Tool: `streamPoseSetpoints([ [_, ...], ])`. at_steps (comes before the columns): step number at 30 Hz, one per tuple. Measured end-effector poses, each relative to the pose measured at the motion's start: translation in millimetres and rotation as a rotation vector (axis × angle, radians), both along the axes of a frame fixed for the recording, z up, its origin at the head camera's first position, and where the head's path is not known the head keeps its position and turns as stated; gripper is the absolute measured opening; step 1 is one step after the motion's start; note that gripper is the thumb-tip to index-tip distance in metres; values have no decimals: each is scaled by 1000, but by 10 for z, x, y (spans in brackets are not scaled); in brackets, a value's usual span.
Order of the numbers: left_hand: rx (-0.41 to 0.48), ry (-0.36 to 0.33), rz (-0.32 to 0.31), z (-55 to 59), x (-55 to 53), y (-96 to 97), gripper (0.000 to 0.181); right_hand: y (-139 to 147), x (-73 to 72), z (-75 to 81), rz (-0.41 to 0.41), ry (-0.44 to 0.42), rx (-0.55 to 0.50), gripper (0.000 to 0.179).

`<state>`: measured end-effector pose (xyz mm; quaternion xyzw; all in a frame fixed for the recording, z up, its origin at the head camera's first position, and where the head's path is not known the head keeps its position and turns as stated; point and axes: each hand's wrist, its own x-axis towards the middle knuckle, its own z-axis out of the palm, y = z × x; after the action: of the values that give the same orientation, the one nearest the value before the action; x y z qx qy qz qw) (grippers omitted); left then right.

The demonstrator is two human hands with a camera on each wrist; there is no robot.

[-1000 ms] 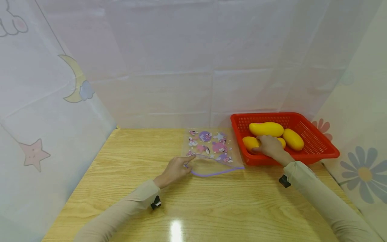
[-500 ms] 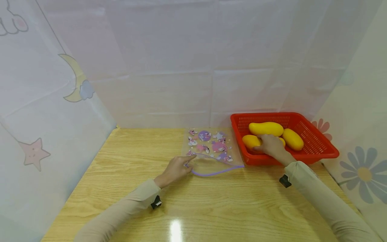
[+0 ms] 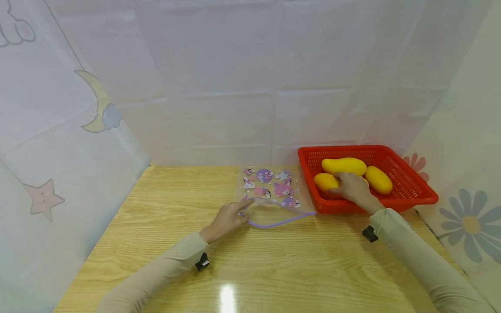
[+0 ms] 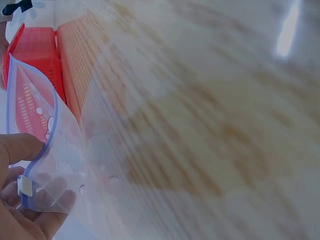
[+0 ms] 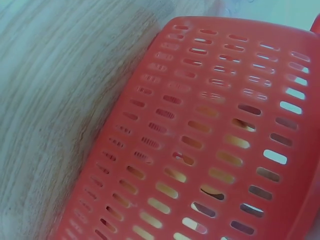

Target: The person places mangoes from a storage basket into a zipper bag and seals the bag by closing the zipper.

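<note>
A clear zip bag (image 3: 283,190) with pink and purple cartoon prints lies on the table, its purple-edged mouth gaping toward me. My left hand (image 3: 227,221) holds the mouth's left corner. In the left wrist view the thumb (image 4: 22,146) presses the rim, with fingers behind the film near a white slider (image 4: 25,185). My right hand (image 3: 352,189) reaches into the red basket (image 3: 412,201) and grips a yellow mango (image 3: 325,182) from above. The right wrist view shows only the slotted basket wall (image 5: 200,125), hiding that hand.
Two more mangoes lie in the basket, one (image 3: 344,166) behind my right hand and one (image 3: 378,180) to its right. The basket stands right of the bag on the wooden table (image 3: 250,265). Printed sheets (image 3: 211,87) rise behind and at both sides.
The gripped mango and my right hand have shifted very slightly upward in the head view. The bag mouth's right corner has risen a little. My left hand keeps its place.
</note>
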<state>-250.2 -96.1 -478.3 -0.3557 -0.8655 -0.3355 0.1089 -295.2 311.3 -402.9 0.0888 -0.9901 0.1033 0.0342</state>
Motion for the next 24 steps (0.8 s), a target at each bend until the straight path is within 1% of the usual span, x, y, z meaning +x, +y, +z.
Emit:
streamPoseSetpoints([
  [7,-7,13,0,-19,-15,13,49,20,17,2,10,21,-37,60],
  [14,-5,11,-3,-22,-7,17,50,48,77,70,-3,4,-87,68],
  [19,-6,15,-3,-14,-1,20,51,75,85,112,-6,-13,-143,72],
  [24,-8,6,-3,-17,3,16,52,105,84,103,-12,24,-169,72],
])
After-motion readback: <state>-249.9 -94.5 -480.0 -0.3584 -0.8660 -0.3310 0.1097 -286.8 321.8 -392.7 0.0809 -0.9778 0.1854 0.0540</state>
